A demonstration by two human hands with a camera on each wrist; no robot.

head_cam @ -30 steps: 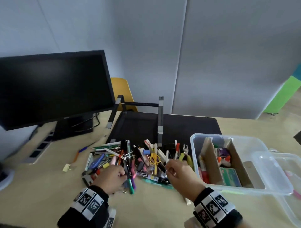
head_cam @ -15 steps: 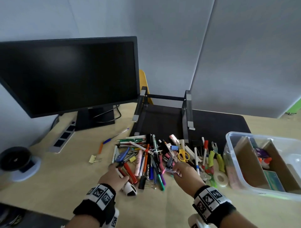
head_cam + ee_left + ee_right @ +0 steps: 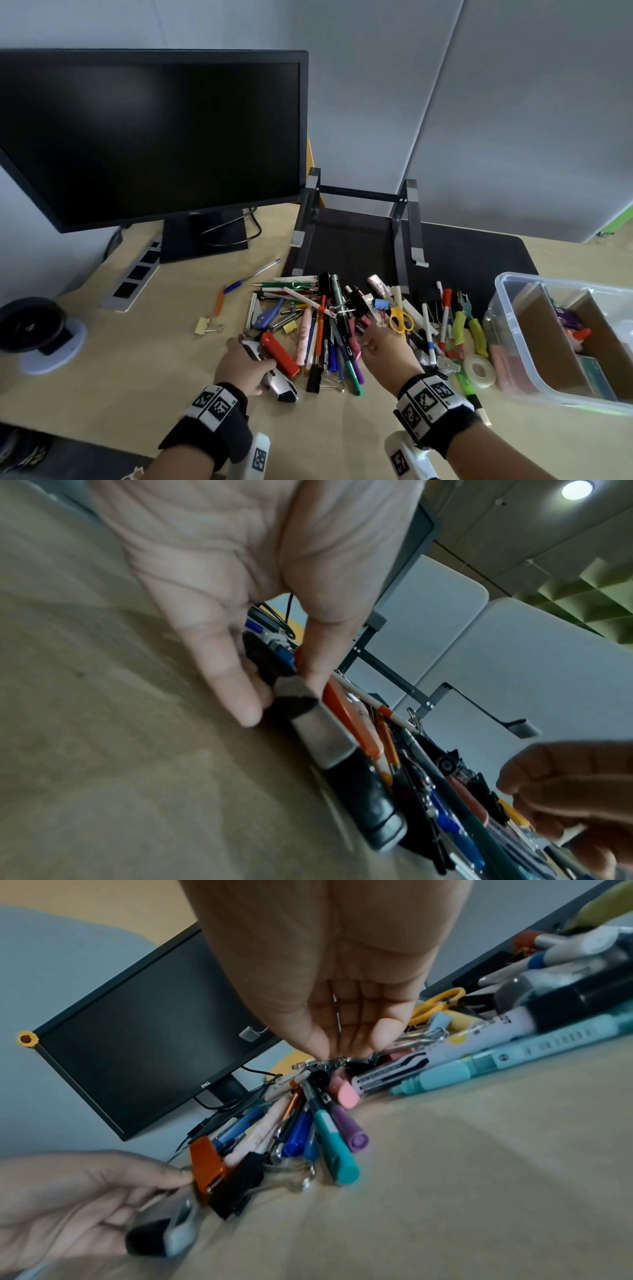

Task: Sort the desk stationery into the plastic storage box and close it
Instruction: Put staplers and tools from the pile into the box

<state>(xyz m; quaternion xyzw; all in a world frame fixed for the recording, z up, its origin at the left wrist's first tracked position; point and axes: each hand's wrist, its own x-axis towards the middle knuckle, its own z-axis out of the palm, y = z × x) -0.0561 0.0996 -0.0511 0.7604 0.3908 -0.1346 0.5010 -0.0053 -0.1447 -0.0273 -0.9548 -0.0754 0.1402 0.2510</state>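
here the left hand (image 3: pixel 244 366) is grasping the silver-and-black stapler (image 3: pixel 279 382), rigid and probably heavy, mid-body; the right hand (image 3: pixel 337 1020) is pinching a light metal clip (image 3: pixel 329 1062).

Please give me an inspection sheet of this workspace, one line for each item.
Surface: wooden desk, black mat at the back.
Job's things: stationery pile on the desk; plastic storage box open at right, cardboard dividers inside.
Clutter: tape roll, yellow scissors, laptop stand.
Grippers: left hand grips a silver-black stapler; right hand pinches small metal clips.
Cables: monitor cable loops behind its foot.
Surroundings: monitor, power strip, grey partition.
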